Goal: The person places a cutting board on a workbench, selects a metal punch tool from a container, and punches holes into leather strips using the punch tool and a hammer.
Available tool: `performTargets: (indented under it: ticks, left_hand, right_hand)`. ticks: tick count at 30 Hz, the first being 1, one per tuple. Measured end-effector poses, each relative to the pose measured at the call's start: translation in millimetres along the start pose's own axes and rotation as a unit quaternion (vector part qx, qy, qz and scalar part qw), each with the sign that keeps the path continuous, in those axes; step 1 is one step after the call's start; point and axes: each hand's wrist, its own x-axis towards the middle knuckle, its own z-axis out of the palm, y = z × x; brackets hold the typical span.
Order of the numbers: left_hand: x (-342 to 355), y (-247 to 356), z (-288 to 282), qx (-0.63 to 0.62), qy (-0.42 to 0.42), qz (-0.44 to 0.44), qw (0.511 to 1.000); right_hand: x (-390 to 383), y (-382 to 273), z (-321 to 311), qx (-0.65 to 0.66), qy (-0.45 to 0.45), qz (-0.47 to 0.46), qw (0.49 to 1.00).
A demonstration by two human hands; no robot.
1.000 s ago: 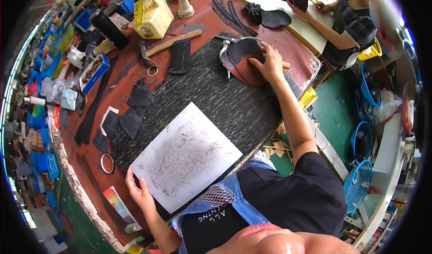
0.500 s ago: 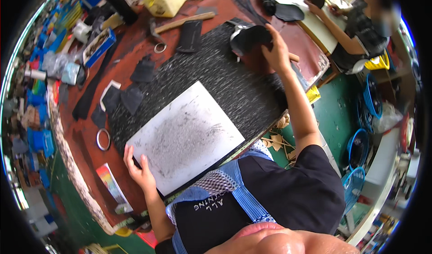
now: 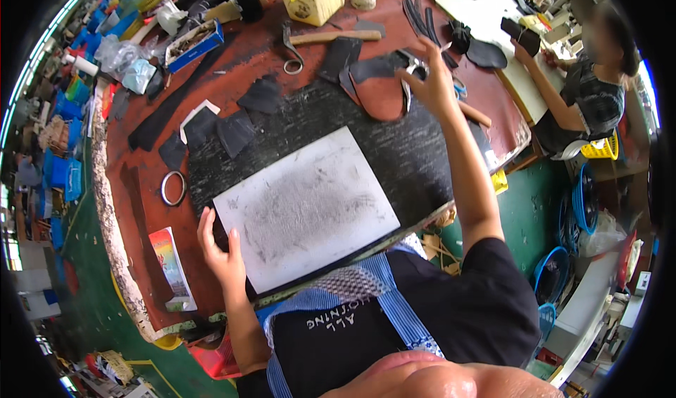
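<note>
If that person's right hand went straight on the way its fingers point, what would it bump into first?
Most likely the long black strips lying on the table, just past the right hand's fingertips. How high the hand is above them is unclear, so it might pass over.

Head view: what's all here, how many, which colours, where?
Table: one, red, centre
Mat: one, black, on table
Sheet: one, smudged white, on mat
Brown piece: one, reddish, mat's far side
Scraps: several, black, beyond sheet
Hammer: one, tan handle, far side
Large ring: one, pale, left of sheet
Card: one, multicoloured, lower left
Box: one, blue, far left
Clutter: uncountable, multicoloured, left
Baskets: several blue, one yellow, right
Coworker: one, dark top, far right
Left hand: one, bare, sheet's left edge
Right hand: one, bare, beside brown piece
</note>
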Motion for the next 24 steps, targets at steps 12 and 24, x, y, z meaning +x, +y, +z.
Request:
performTargets:
  ticks: [12,24]
  left_hand:
    - [8,109,37,-0.049,-0.234,0.106,0.965]
    - [-16,49,12,-0.255,-0.081,-0.073,0.961]
  right_hand:
    - [-79,-189,-5,0.496,-0.542,-0.038,0.678]
    - [16,120,-40,-0.199,-0.285,0.091,0.933]
